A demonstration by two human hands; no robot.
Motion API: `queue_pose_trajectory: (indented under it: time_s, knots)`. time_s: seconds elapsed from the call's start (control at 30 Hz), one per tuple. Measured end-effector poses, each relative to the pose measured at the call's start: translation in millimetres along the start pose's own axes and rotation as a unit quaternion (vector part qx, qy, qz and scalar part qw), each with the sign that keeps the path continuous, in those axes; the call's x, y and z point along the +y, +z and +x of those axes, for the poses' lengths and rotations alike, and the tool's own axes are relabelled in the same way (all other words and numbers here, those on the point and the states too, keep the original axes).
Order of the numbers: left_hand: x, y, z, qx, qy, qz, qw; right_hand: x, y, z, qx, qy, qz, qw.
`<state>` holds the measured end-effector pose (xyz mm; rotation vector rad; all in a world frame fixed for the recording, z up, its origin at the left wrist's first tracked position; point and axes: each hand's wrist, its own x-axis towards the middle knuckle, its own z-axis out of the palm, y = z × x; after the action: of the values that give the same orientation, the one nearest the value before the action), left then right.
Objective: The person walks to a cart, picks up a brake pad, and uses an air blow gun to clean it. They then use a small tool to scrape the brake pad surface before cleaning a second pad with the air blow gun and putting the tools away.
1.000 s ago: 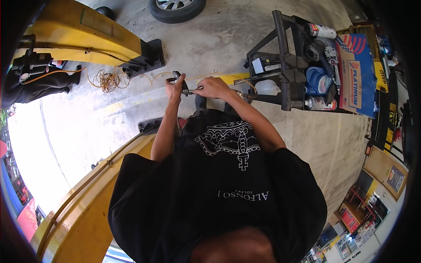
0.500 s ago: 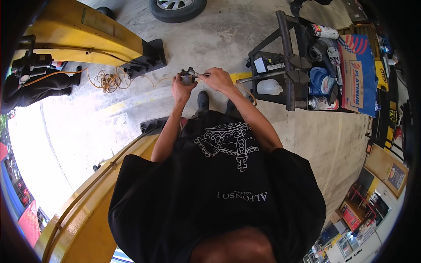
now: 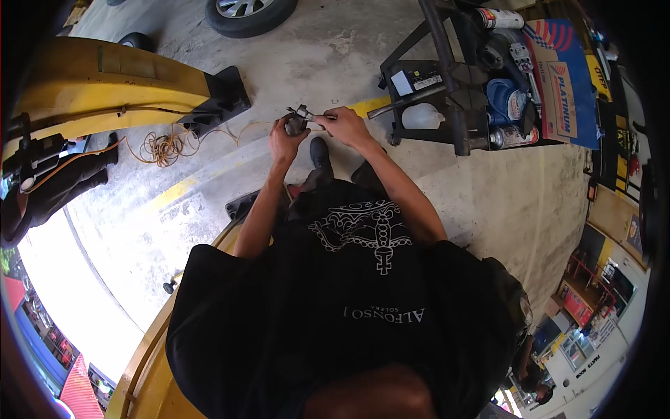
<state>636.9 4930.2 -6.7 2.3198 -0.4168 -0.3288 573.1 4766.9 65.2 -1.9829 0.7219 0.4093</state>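
Note:
My left hand [image 3: 285,142] is closed round a small, grey, roundish metal part [image 3: 296,126], with a dark fitting at its top end. Coming in from the right, my right hand [image 3: 346,128] pinches a slim metal tool [image 3: 319,119] whose end meets that part. The exact kind of both pieces is too small to make out. Both hands are held out in front of my body, above the concrete floor.
At right stands a black cart [image 3: 460,105] with spray cans, a blue jug [image 3: 507,101], a white bottle [image 3: 423,116] and a cardboard box [image 3: 558,84]. A yellow lift arm [image 3: 125,84], coiled hose [image 3: 162,148], wheel [image 3: 251,15] and another person's dark-trousered legs [image 3: 66,183] surround me.
My view has turned slightly, so the cart and wheel sit further left and higher. My hands stay together on the metal part, with only slight movement.

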Motion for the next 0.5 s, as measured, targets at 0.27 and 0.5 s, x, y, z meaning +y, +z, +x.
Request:
queue_pose_trajectory:
  time_s: [0.27, 0.5]
  knots:
    - [11.1, 21.8, 4.2, -0.119, -0.157, -0.368, 0.908, 26.0, -21.3, -13.5, -0.026, -0.071, -0.001, 0.997]
    - [47.3, 35.8, -16.8, -0.156, -0.215, -0.671, 0.692, 72.6, -39.3, -36.9, 0.072, -0.146, -0.038, 0.986]
